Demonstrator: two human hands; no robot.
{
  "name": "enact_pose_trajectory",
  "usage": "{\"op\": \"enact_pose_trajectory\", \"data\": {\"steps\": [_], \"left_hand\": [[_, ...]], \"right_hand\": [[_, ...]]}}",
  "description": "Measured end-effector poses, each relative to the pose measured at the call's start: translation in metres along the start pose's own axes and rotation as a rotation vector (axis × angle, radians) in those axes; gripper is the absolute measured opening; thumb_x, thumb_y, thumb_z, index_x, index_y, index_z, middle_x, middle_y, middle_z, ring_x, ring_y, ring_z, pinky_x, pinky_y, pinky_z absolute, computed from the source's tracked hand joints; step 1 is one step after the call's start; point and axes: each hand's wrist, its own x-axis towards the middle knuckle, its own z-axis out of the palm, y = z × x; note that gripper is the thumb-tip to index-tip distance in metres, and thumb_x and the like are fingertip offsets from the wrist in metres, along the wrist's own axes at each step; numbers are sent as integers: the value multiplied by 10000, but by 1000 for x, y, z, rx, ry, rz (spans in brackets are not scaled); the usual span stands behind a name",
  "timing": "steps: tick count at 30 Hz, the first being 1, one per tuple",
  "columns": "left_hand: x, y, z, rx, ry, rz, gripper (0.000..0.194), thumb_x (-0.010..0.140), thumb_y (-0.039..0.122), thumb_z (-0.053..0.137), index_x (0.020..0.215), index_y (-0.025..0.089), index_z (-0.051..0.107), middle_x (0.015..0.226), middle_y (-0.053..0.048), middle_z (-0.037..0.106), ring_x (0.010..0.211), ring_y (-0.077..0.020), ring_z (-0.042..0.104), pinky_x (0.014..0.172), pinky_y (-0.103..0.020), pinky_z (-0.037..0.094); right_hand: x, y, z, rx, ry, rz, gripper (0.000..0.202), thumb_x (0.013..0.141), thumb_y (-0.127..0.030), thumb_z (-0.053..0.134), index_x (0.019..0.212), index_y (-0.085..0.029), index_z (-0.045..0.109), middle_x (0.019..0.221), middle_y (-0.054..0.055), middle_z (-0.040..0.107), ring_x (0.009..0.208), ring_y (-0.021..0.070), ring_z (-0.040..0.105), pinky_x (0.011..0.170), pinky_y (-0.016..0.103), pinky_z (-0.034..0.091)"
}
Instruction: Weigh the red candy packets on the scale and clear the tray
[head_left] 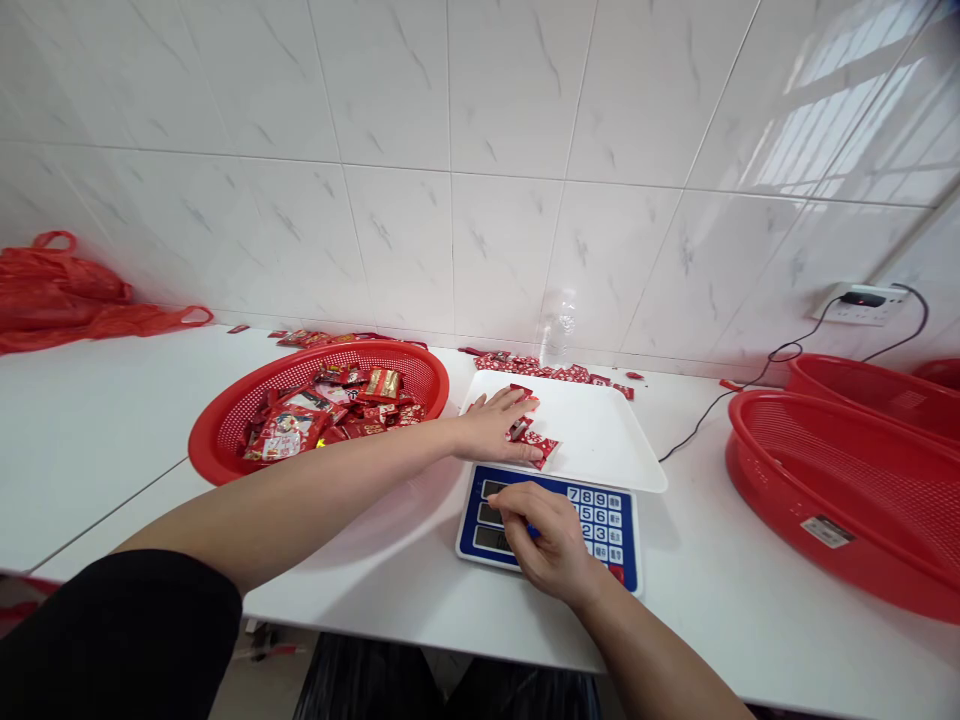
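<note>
My left hand (499,427) reaches over the left part of the white scale tray (600,430), its fingers spread on small red packets (541,448). Over the blue keypad and displays of the scale (472,525), my right hand (544,535) is closed, fingers curled and pressed together; what they hold, if anything, is hidden. A red perforated basket (214,430) with several red and gold packets (289,432) stands left of the scale, partly behind my left forearm.
Loose red packets (525,368) lie along the tiled wall, near a clear bottle (559,330). Red baskets (847,500) stand at the right. A red plastic bag (60,295) lies far left. A black cable (705,415) runs from a wall socket (859,304) towards the scale.
</note>
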Motion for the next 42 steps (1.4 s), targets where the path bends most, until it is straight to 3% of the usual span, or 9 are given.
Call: {"op": "enact_pose_trajectory", "data": {"steps": [8,13,16,18,24,28,31,36,42], "left_hand": [[25,9,2,116,171,-144,787,771,743,442,1379,243,416,1452,-133,388,1297,-336,400,1042,-481,333],[33,7,3,146,196,-138,788,767,800,360,1345,275,462,1504,-108,324,1379,-356,252,1094,-556,204],[37,4,2,142,168,-132,682,823,741,350,1261,253,540,1435,-103,439,1342,-341,322,1078,-573,224],[36,5,-3,100,241,-121,596,871,652,381,1220,205,565,1363,-120,513,1290,-312,402,1065,-523,288],[-16,23,-14,-260,732,128,361,974,414,368,1213,208,542,1249,-65,603,1187,-189,528,1033,-363,399],[-64,23,3,-210,938,278,232,952,313,445,1113,206,572,1066,-59,657,1034,-181,603,927,-363,484],[-80,10,25,-124,1025,335,195,940,257,444,1090,210,559,1006,-63,658,977,-188,611,875,-375,509],[-77,-13,54,-90,1119,429,288,904,188,471,1189,209,506,1030,-86,622,978,-208,600,847,-390,524],[-81,-23,66,-29,1101,468,400,883,170,489,1277,212,436,1102,-112,599,1028,-232,588,865,-423,525]], "right_hand": [[-2,1,0,-18,-16,16,306,831,-13,457,1029,-207,588,865,50,690,784,141,662,669,256,536],[0,0,-1,-32,-8,4,292,840,-29,446,1015,-214,590,876,51,696,791,140,666,669,257,547],[1,-1,-2,-41,6,-9,295,839,-33,438,1017,-211,591,870,51,698,788,138,665,669,255,549],[1,-2,-2,-42,-11,-53,293,830,-39,447,1026,-203,591,864,53,698,778,137,665,664,251,546],[-9,-12,14,-33,-303,-251,222,841,-146,482,1032,-190,584,827,31,698,667,124,646,580,239,504],[-15,-15,25,-37,-400,-254,188,866,-207,476,1022,-205,582,774,11,691,654,126,638,576,243,496],[-16,-14,26,-36,-413,-235,190,877,-236,471,1032,-214,580,782,12,689,674,124,643,590,239,499],[-13,-13,25,-59,-396,-228,173,882,-246,481,1010,-206,589,772,12,693,654,125,636,577,248,493],[-13,-10,26,-88,-382,-219,169,886,-254,476,985,-209,605,779,14,705,648,124,640,576,250,498]]}}
